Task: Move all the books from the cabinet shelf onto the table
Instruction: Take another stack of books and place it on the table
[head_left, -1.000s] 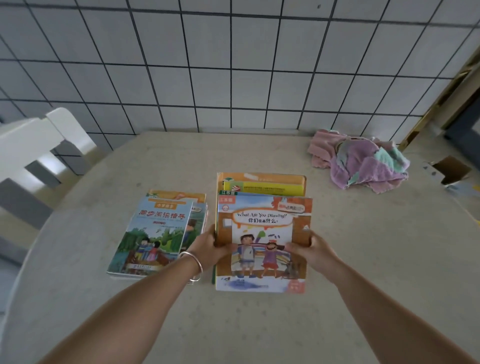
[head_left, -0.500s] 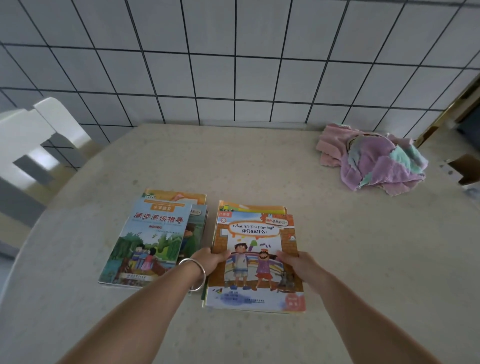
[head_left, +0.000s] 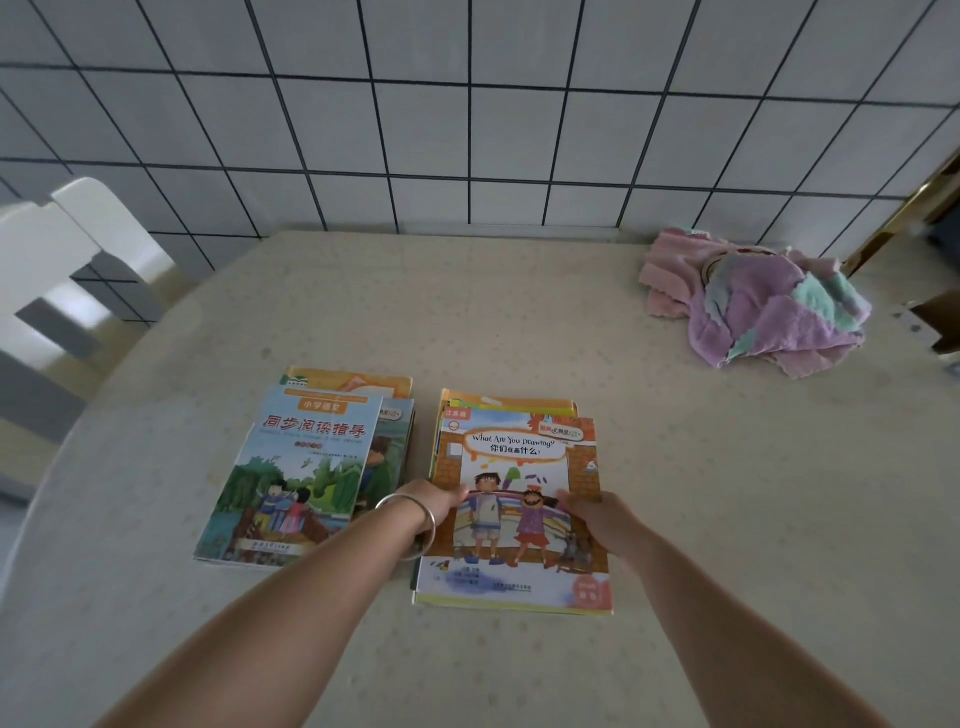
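Two stacks of books lie side by side on the beige table (head_left: 519, 312). The left stack (head_left: 306, 467) has a blue cover with red Chinese title on top. The right stack (head_left: 519, 457) lies flat, topped by a "What Are You Drawing?" book. My left hand (head_left: 436, 501), with a silver bangle on its wrist, holds the right stack's left edge with the thumb on the cover. My right hand (head_left: 597, 514) holds the stack's right edge the same way. The cabinet shelf is out of view.
A crumpled heap of pink, purple and green cloths (head_left: 763, 306) lies at the table's far right. A white chair (head_left: 62, 260) stands at the left. A gold-framed cabinet edge (head_left: 914, 208) shows at the right border. The tiled wall runs behind the table.
The right stack, held tilted above the table a second ago, has come down flat next to the left stack. Both hands stay on its sides.
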